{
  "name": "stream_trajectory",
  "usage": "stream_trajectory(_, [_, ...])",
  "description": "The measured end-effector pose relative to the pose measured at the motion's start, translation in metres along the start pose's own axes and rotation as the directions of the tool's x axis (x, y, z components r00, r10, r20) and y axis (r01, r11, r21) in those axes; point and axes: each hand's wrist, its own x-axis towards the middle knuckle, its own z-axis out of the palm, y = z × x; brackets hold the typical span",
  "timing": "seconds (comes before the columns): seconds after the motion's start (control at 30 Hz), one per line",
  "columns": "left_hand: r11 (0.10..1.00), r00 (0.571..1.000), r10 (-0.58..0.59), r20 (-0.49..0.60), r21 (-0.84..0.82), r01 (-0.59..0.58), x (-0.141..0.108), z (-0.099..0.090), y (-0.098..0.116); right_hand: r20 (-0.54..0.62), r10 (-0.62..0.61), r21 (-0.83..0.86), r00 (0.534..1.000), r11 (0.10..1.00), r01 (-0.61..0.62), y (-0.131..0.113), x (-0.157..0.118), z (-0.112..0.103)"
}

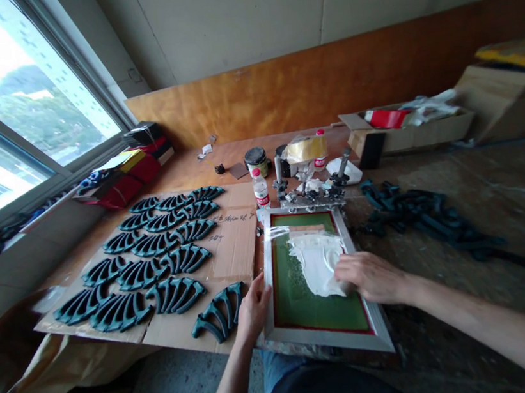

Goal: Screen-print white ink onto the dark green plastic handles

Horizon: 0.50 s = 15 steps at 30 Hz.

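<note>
The screen-printing frame (329, 338) lies face up at the table's near edge, directly in front of the seated person. Its long axis runs away from the body: one short rail faces the lap, the opposite end meets the metal hinge clamp (311, 200).

Left hand (253, 310): fingers curled on the left rail, grasping it. Right hand (370, 276): fingers bent down over the right side of the white ink-like layer (317, 266); whether a tool or cloth is held beneath them cannot be told.

Handling, as judged: the rails look like bare aluminium, so expect a rigid, fairly light assembly. The green mesh (297, 311) is probably taut and easily damaged by a hard point; the white layer, if wet, would be slippery. Take hold by the long rails, clear of the mesh.

To the left, a cardboard sheet (232, 258) carries rows of dark green ribbed parts; the nearest one sits just beside the left hand.
</note>
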Motion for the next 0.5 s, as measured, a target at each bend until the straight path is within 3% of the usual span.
stream_trajectory(0.07, [0.999, 1.000, 0.002, 0.003, -0.038, -0.002, 0.000, -0.001, 0.000, -0.104, 0.051, -0.043, 0.993, 0.998, -0.056, -0.001, 0.004, 0.006])
stream_trajectory(0.17, [0.994, 1.000, -0.006, 0.010, -0.108, 0.007, 0.000, -0.002, -0.001, -0.289, -0.030, -0.139, 0.957, 0.990, -0.011, -0.009, 0.000, 0.024])
stream_trajectory(0.27, [0.985, 1.000, -0.022, 0.022, -0.168, 0.025, 0.000, -0.002, -0.002, -0.260, -0.074, -0.076, 0.963, 0.996, 0.056, -0.014, -0.011, 0.029])
stream_trajectory(0.37, [0.972, 0.999, -0.034, 0.034, -0.230, 0.041, -0.001, -0.003, 0.001, -0.180, 0.103, 0.081, 0.978, 0.993, -0.090, -0.003, 0.002, 0.011])
stream_trajectory(0.5, [0.950, 0.994, -0.045, 0.100, -0.305, 0.073, -0.006, -0.018, 0.021, -0.202, 0.349, 0.121, 0.915, 0.936, -0.330, 0.026, 0.053, -0.024])
